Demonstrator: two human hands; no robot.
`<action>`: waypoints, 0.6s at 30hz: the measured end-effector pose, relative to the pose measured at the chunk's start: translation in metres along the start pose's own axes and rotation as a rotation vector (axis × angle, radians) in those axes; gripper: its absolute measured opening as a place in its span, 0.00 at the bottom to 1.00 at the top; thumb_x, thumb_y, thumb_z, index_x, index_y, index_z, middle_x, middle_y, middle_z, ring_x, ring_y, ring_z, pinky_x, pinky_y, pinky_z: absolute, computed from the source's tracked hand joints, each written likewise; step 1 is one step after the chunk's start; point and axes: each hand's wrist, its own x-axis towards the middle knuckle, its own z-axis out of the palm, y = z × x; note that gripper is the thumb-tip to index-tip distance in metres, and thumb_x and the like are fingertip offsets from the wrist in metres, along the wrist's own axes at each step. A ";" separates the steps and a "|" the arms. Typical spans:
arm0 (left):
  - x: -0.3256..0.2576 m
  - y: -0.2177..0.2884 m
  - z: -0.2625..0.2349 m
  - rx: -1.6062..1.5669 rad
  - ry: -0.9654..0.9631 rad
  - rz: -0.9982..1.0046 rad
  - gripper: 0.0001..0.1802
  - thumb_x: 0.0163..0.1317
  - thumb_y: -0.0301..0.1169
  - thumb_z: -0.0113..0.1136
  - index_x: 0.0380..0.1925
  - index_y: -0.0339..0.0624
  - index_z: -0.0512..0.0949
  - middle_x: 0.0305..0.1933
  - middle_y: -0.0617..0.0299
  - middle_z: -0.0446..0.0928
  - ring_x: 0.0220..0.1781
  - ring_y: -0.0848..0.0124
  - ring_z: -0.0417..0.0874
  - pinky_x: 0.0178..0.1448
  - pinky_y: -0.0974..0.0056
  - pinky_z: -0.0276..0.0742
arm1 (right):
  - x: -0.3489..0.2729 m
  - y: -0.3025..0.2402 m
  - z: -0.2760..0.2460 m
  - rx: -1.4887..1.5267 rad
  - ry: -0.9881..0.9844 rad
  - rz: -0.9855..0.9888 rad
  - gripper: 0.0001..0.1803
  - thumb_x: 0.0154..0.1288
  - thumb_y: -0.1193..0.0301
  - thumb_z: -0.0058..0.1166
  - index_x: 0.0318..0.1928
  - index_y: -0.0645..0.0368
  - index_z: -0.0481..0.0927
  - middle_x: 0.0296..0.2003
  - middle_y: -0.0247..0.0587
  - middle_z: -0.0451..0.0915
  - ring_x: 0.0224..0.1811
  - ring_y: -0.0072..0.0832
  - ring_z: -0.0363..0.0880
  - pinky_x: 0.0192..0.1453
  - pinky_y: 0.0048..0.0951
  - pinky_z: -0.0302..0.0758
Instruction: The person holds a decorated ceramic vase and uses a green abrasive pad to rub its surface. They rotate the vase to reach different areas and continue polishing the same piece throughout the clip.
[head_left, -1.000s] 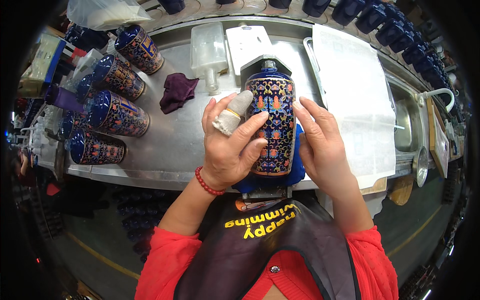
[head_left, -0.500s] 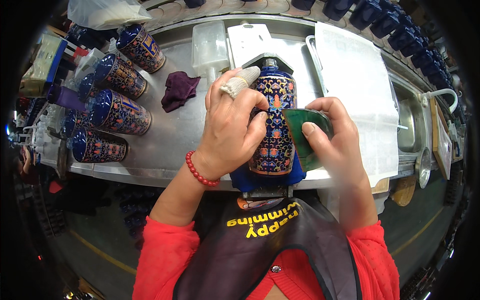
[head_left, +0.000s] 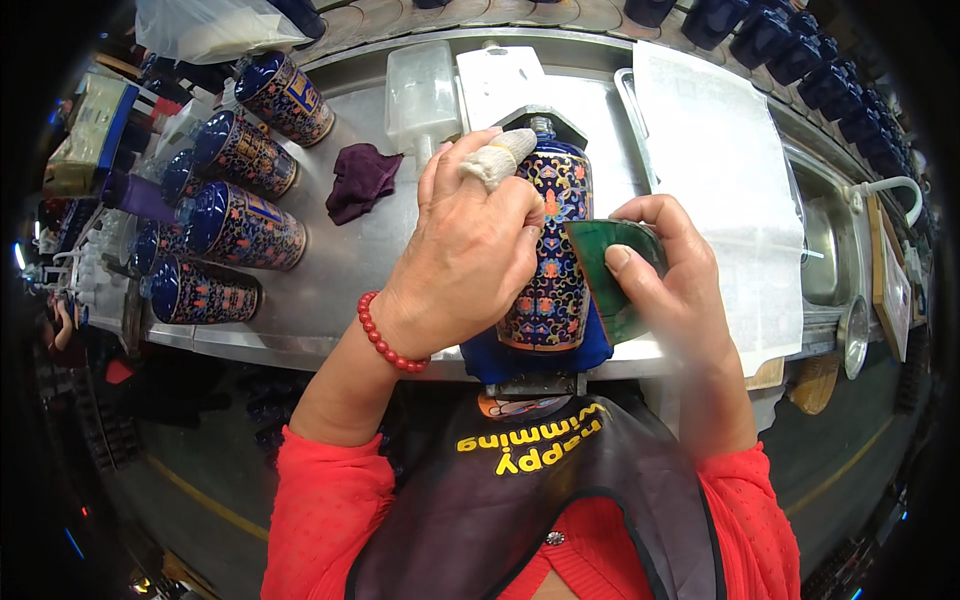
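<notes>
A dark blue bottle [head_left: 555, 270] with a colourful floral pattern lies in a stand in front of me, its neck pointing away. My left hand [head_left: 470, 225] is at the bottle's left side, thumb and index fingertip pinched together at the patterned surface. Whatever is between them is too small or hidden to make out. One of its fingers wears a knitted cream finger cover [head_left: 498, 157] held by a yellow band. In my right hand [head_left: 680, 270] is a flat green scraper [head_left: 610, 285], gripped between thumb and fingers, its straight edge beside the bottle's right side.
Several similar patterned bottles [head_left: 245, 228] stand on the metal bench at the left. A crumpled purple cloth [head_left: 362, 183] lies between them and my left hand. White paper sheets [head_left: 715, 200] cover the right side, beside a sink [head_left: 828, 250]. Plain blue bottles [head_left: 760, 45] line the far right.
My left thumb and index finger have come together, and that hand has turned slightly at the bottle. The right hand and scraper have barely moved.
</notes>
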 end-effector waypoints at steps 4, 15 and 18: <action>-0.003 -0.006 0.003 -0.158 0.087 -0.020 0.09 0.59 0.25 0.62 0.41 0.40 0.79 0.57 0.40 0.78 0.72 0.39 0.67 0.76 0.43 0.58 | 0.003 -0.001 -0.002 0.006 -0.031 -0.032 0.14 0.69 0.75 0.59 0.52 0.64 0.78 0.42 0.36 0.82 0.44 0.18 0.78 0.49 0.23 0.77; -0.017 -0.005 0.016 -0.202 0.187 -0.139 0.10 0.58 0.26 0.64 0.40 0.40 0.78 0.55 0.43 0.78 0.68 0.41 0.70 0.73 0.45 0.61 | 0.033 -0.014 -0.014 -0.186 -0.119 -0.121 0.13 0.65 0.73 0.62 0.49 0.64 0.82 0.37 0.41 0.86 0.39 0.26 0.85 0.46 0.28 0.80; -0.018 -0.004 0.022 -0.246 0.220 -0.179 0.09 0.59 0.26 0.64 0.39 0.39 0.78 0.49 0.48 0.78 0.62 0.45 0.72 0.71 0.46 0.63 | 0.045 -0.018 -0.015 -0.245 -0.168 -0.205 0.14 0.63 0.73 0.62 0.48 0.64 0.82 0.36 0.44 0.86 0.37 0.28 0.86 0.44 0.29 0.81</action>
